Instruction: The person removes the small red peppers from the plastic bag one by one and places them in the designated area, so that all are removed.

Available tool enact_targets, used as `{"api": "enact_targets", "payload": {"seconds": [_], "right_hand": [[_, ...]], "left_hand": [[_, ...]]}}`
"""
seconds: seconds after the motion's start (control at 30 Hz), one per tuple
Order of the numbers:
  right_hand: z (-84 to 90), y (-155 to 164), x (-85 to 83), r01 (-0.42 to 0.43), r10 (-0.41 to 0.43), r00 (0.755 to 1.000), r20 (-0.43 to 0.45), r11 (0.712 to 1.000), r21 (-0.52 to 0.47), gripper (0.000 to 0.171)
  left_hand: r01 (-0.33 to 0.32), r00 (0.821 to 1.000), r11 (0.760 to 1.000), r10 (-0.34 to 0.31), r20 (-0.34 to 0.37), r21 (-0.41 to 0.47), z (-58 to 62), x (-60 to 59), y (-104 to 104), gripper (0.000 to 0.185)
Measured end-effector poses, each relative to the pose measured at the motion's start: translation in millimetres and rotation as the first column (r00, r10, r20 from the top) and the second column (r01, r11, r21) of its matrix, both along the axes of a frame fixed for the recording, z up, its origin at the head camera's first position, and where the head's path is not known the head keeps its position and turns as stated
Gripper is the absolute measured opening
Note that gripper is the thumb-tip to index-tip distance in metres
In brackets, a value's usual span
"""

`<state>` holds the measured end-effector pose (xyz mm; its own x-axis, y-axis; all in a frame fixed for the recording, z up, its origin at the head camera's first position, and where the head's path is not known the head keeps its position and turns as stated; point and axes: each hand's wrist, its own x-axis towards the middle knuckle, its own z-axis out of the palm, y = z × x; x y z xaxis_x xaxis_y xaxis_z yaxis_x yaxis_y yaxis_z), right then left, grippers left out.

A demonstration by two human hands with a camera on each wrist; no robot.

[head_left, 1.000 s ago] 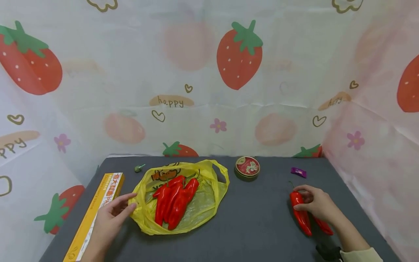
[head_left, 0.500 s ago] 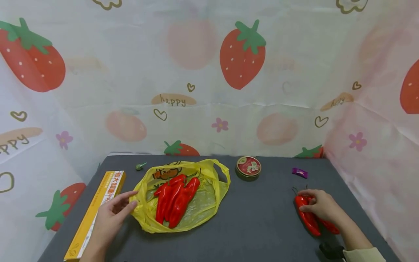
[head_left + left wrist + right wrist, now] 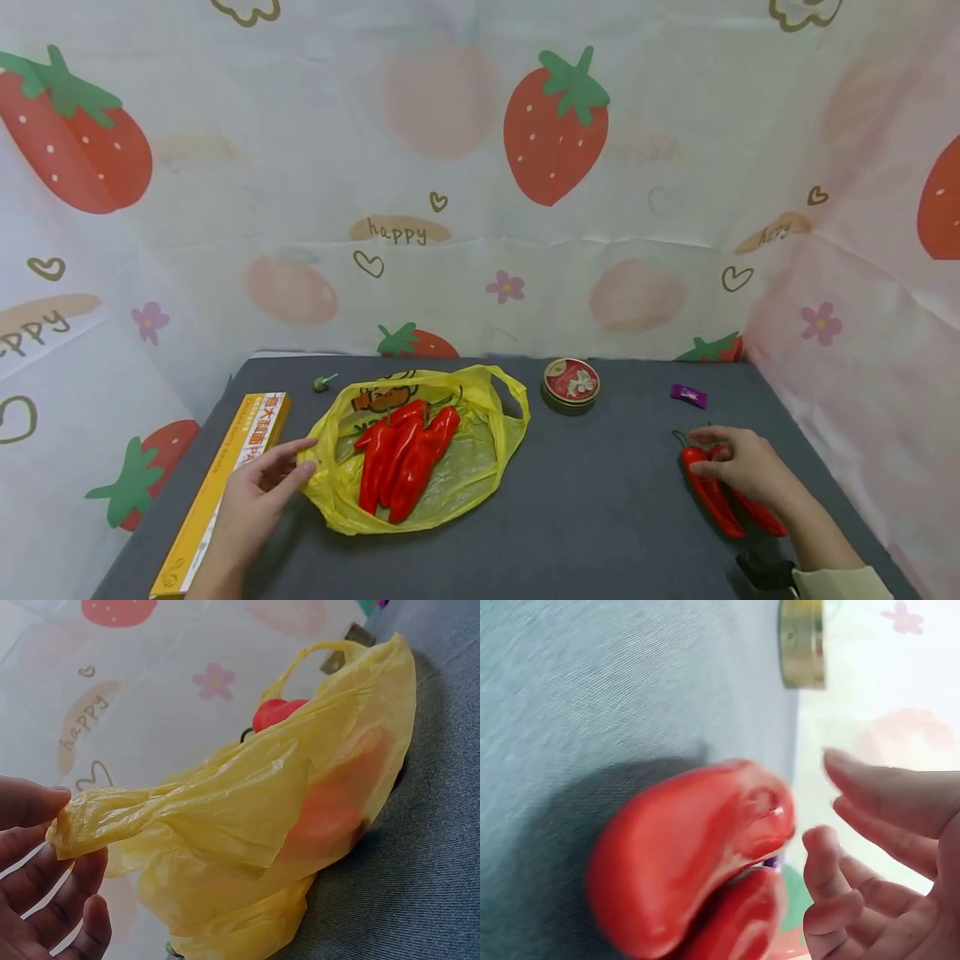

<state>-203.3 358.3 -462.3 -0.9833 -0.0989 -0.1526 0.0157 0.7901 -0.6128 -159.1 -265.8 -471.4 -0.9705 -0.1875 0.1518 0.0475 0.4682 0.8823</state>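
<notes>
Resting at the near left of the dark grey table (image 3: 585,517), the left hand (image 3: 251,500) pinches the edge of the yellow plastic bag (image 3: 465,475) between thumb and fingers; the left wrist view shows the thumb above and the fingers (image 3: 71,889) below a twisted fold of the plastic. At the near right, the right hand (image 3: 742,467) lies over the stem ends of two loose red peppers (image 3: 720,504) that sit side by side on the table; the right wrist view shows its fingers (image 3: 855,874) loosely bent and slightly apart from the peppers, gripping nothing. A long yellow box (image 3: 217,492) lies along the left table edge, just beside the left hand. Inside the bag, which lies open and flat, several red peppers (image 3: 401,454) are bunched together. Farther back stand a round red-lidded tin (image 3: 571,384), a small purple wrapped sweet (image 3: 687,395) on the right, and a small green object (image 3: 323,382) behind the bag. Strawberry-printed sheeting (image 3: 480,167) walls the scene.
</notes>
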Motion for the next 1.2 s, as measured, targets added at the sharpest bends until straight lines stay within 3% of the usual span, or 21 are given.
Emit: {"api": "enact_targets", "payload": {"seconds": [0.2,0.47,0.7,1.2], "right_hand": [[9.0,-13.4,3.0,-0.031,0.028,0.996,-0.089,0.999,-0.033,0.058],[19.1,-51.3,3.4,-0.064,0.037,0.986,-0.165,0.984,-0.164,0.054],[25.7,-80.3,-3.3,-0.096,0.053,0.983,-0.175,0.964,-0.246,0.052],[28.0,-137.0,-13.3,-0.206,0.153,0.971,-0.181,0.925,-0.321,0.052]], "left_hand": [[-0.002,1.000,1.000,0.002,0.002,-0.007,-0.7,-0.6,1.3,0.039],[0.006,1.000,1.000,-0.007,0.018,0.020,-2.5,0.0,1.5,0.040],[0.004,0.999,1.000,-0.004,0.034,0.015,0.0,-1.3,1.9,0.041],[0.003,0.999,1.000,-0.004,0.033,0.004,-0.2,-0.8,2.7,0.041]]}}
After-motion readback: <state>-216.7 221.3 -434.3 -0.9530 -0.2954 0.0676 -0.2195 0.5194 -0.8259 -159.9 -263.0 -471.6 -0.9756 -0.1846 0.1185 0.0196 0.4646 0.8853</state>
